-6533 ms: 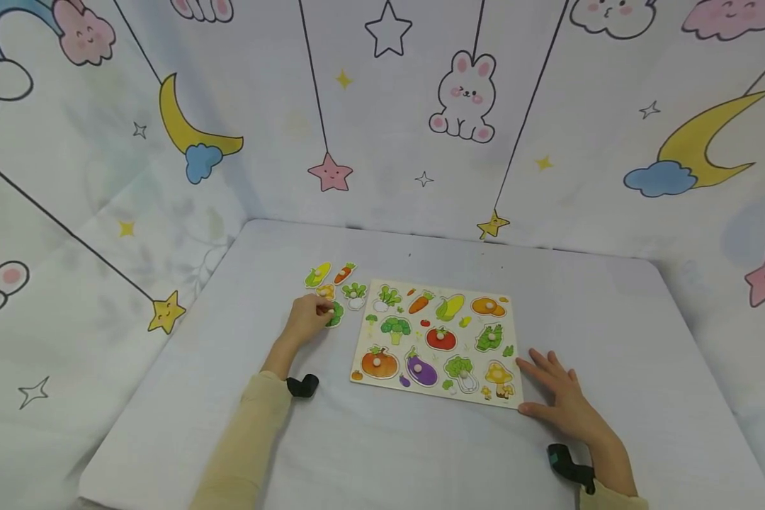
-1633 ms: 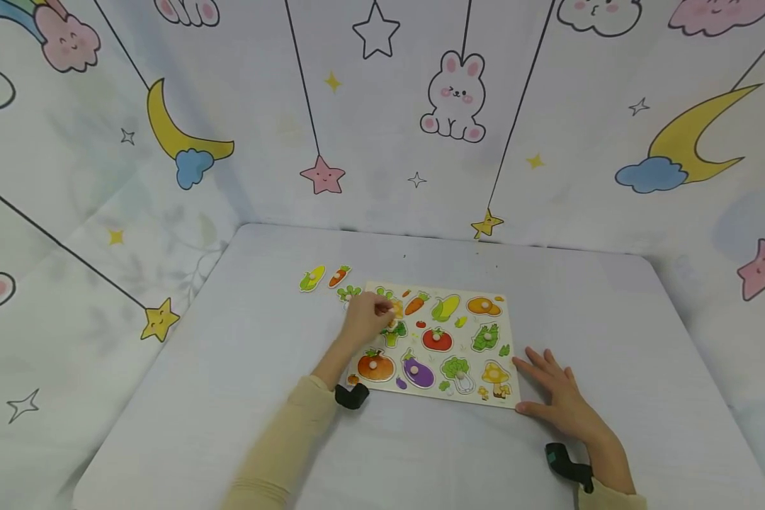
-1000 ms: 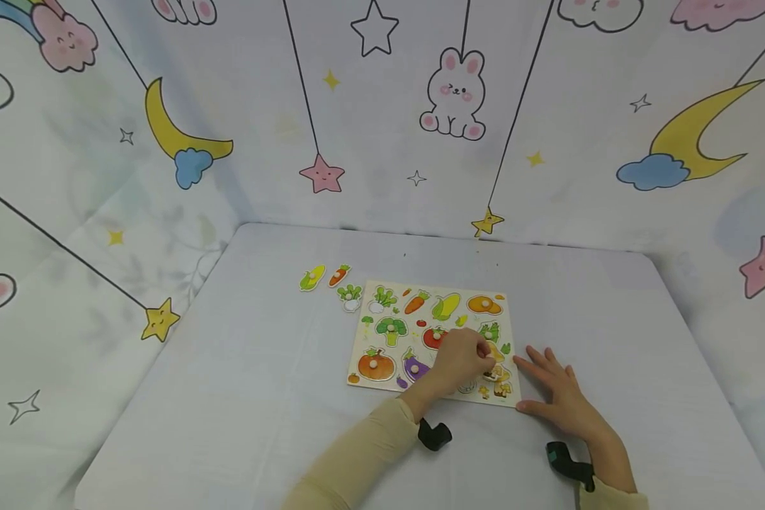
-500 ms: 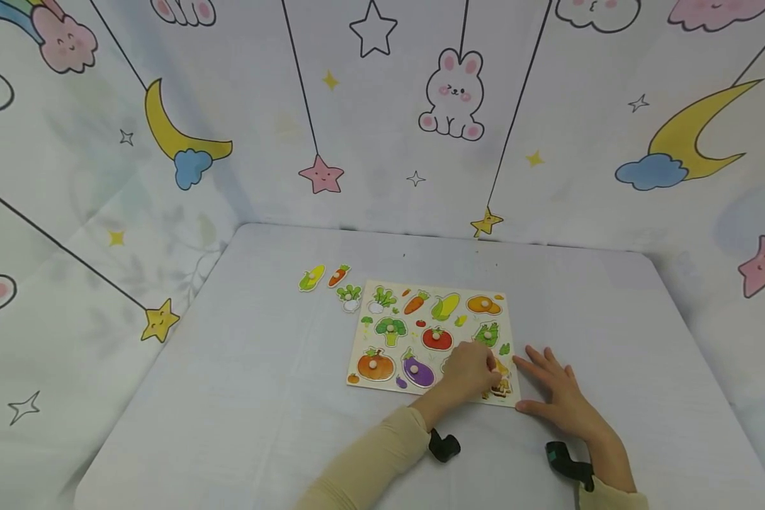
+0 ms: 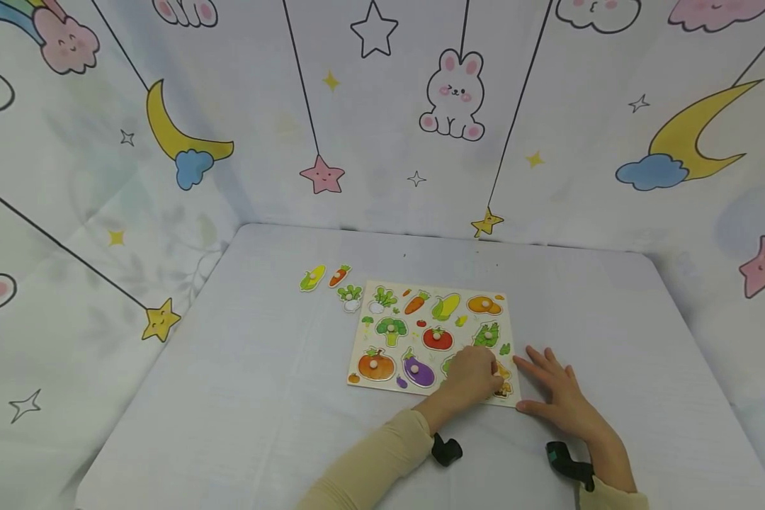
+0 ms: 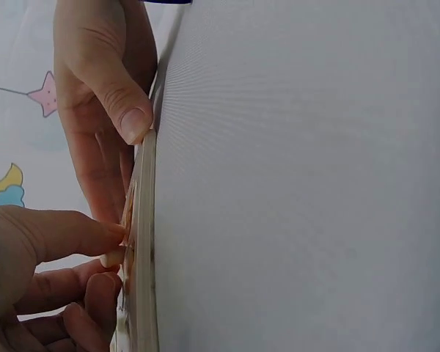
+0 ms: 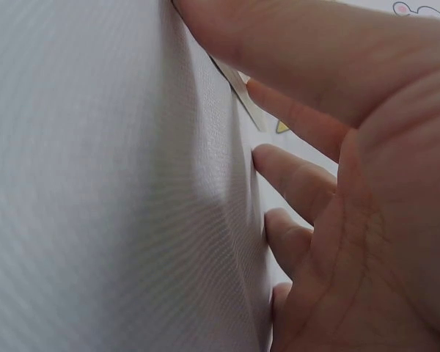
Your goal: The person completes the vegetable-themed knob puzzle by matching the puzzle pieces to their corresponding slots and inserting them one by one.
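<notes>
A wooden vegetable puzzle board [image 5: 355, 354] lies flat on the table. Near its lower right corner my left hand [image 5: 472, 375] pinches the small round knob [image 6: 114, 257] of the mushroom piece [image 5: 502, 375], partly hidden by the fingers. In the left wrist view the piece sits against the board's face; how fully it is seated I cannot tell. My right hand [image 5: 561, 400] rests beside the board's right edge with fingers spread, thumb and forefinger touching that edge. Knobbed pieces in the board include the pumpkin [image 5: 375, 365], eggplant [image 5: 418, 370] and tomato [image 5: 437, 338].
Left of the board's upper corner lie a corn piece [image 5: 312, 278], a carrot piece [image 5: 339, 275] and a white turnip piece [image 5: 349, 298]. A white cloth covers the table [image 5: 242, 389]. Behind it hangs a printed curtain [image 5: 382, 127].
My left hand took the mushroom piece from the loose pieces at the left and carried it right across the board to the mushroom picture. The broccoli piece now sits in the board. Right hand unmoved.
</notes>
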### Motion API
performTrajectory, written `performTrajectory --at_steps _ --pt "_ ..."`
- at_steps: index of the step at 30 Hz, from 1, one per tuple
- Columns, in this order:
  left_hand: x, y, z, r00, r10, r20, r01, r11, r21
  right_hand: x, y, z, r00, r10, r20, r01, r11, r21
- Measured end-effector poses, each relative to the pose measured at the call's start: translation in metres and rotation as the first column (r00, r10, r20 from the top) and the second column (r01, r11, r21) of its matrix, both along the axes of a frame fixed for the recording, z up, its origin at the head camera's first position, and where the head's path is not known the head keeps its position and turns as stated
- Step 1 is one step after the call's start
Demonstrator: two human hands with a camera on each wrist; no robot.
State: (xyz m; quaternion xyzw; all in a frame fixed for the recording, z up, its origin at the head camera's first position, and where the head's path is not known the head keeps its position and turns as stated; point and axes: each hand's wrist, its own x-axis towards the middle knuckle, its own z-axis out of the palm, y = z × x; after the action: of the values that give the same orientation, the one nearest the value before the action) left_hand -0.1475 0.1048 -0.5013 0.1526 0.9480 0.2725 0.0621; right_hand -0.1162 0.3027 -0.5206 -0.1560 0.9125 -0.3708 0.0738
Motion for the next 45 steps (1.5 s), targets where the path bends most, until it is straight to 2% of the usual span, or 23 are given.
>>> performTrajectory --at_steps 7,15,18,22,24,26,29,32,37,40,43,45 --pt "0.003 0.0 0.003 0.999 -0.026 -0.02 0.026 0.999 -0.023 -0.001 0.001 0.0 1.0 -0.001 0.006 0.001 1.0 0.002" --pt "0.003 0.001 0.004 1.0 -0.019 -0.017 0.018 0.999 -0.048 -0.001 -0.001 0.0 1.0 -0.006 0.012 0.006 1.0 0.002" --pt "0.003 -0.002 0.006 0.999 -0.043 -0.016 0.042 0.998 -0.054 -0.001 -0.001 -0.002 1.0 -0.004 0.007 0.004 1.0 0.001" --pt "-0.001 -0.02 0.017 0.997 -0.065 -0.033 0.064 0.998 -0.018 -0.001 -0.001 -0.003 1.0 0.002 0.004 -0.002 1.0 0.004" --pt "-0.007 -0.037 0.024 0.997 -0.045 -0.058 0.048 0.998 0.042 0.0 -0.001 -0.003 1.0 0.004 0.0 -0.004 1.0 0.01" --pt "-0.018 -0.057 0.03 0.996 0.0 -0.093 0.012 0.992 0.124 0.0 -0.002 -0.002 1.0 0.002 0.0 -0.002 1.0 0.016" --pt "-0.037 -0.095 0.035 0.985 0.105 -0.135 -0.065 0.96 0.273 -0.001 -0.001 0.0 1.0 -0.001 0.014 0.0 1.0 0.024" --pt "-0.056 -0.137 0.035 0.961 0.224 -0.161 -0.152 0.918 0.365 -0.001 -0.001 0.0 1.0 -0.001 0.029 0.0 1.0 0.023" --pt "-0.081 -0.198 0.022 0.882 0.417 -0.22 -0.298 0.855 0.425 -0.001 0.0 -0.001 1.0 -0.004 0.03 0.003 0.999 0.033" --pt "-0.089 -0.224 0.012 0.847 0.499 -0.181 -0.375 0.804 0.461 -0.001 0.0 -0.002 1.0 -0.007 0.025 0.007 1.0 0.03" --pt "-0.091 -0.239 0.003 0.839 0.533 -0.113 -0.427 0.772 0.471 -0.001 0.0 -0.003 1.0 -0.006 0.029 0.005 1.0 0.028" --pt "-0.092 -0.244 -0.004 0.842 0.535 -0.074 -0.446 0.767 0.461 -0.001 0.0 -0.004 1.0 -0.007 0.027 0.006 1.0 0.025"
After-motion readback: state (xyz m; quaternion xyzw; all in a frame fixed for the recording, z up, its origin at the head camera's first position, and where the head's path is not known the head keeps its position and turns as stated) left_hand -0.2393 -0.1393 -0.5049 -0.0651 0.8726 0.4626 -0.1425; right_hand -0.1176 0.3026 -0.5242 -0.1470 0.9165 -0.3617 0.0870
